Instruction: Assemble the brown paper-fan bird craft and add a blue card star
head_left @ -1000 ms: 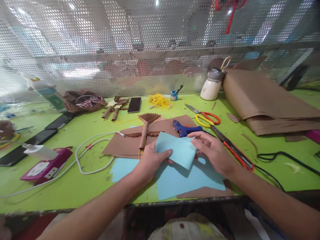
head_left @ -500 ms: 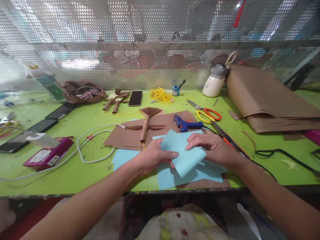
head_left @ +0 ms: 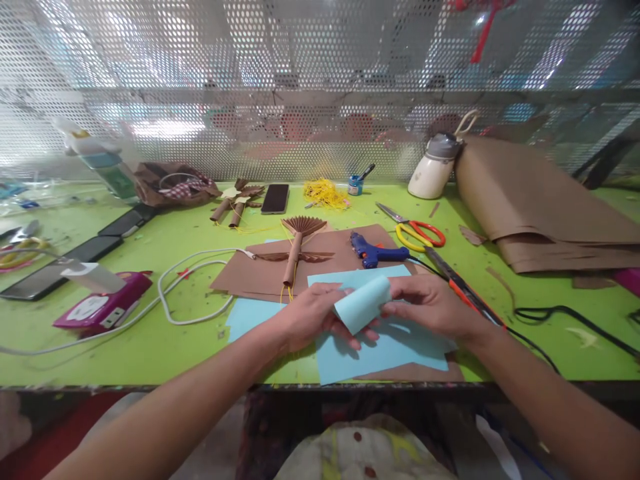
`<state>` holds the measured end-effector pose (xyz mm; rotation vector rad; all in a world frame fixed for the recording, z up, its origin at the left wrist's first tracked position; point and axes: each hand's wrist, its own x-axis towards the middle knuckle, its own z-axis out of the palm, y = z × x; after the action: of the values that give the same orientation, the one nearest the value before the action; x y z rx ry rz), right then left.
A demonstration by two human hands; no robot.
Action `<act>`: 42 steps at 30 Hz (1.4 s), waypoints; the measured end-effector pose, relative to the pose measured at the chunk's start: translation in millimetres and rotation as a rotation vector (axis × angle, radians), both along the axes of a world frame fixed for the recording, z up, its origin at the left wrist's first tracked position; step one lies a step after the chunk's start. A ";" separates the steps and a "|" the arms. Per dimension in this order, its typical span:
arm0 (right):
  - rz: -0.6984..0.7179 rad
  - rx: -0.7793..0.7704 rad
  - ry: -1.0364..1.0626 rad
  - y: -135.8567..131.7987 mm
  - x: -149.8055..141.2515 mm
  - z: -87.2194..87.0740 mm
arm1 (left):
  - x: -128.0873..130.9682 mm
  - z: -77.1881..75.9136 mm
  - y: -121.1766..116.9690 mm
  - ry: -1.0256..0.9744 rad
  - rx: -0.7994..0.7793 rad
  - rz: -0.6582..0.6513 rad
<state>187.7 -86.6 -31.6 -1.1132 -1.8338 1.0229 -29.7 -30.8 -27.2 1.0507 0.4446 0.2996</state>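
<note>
Head: 2 hands [head_left: 320, 313] [head_left: 430, 305] hold curled blue paper [head_left: 361, 307].

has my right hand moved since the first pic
Yes: your right hand has shifted slightly toward you, away from the glue gun, leaving a wider gap in view.

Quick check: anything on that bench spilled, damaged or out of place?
No spill or damage stands out. Slightly untidy: yellow strands lie tangled beside the phone, and the blue glue gun lies on its side on brown paper instead of upright. The curled light-blue paper shows no visible tear.
</note>
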 end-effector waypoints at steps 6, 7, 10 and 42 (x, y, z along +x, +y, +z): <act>0.043 -0.125 -0.002 0.9 -4.0 3.8 | -1.9 2.9 2.1 -0.044 -0.085 -0.073; 0.050 -0.138 -0.002 0.8 -4.6 4.6 | -1.9 3.4 1.7 -0.039 -0.069 -0.069; 0.065 -0.151 -0.011 1.0 -5.3 5.0 | -1.8 4.5 -0.3 -0.010 0.007 -0.047; -0.094 0.311 -0.204 -5.4 -11.7 17.9 | -3.2 11.8 -4.5 0.056 0.284 0.149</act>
<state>176.0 -92.0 -13.7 -1.1307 -1.9976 0.5616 -32.9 -35.4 -15.4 1.3073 0.5433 0.4770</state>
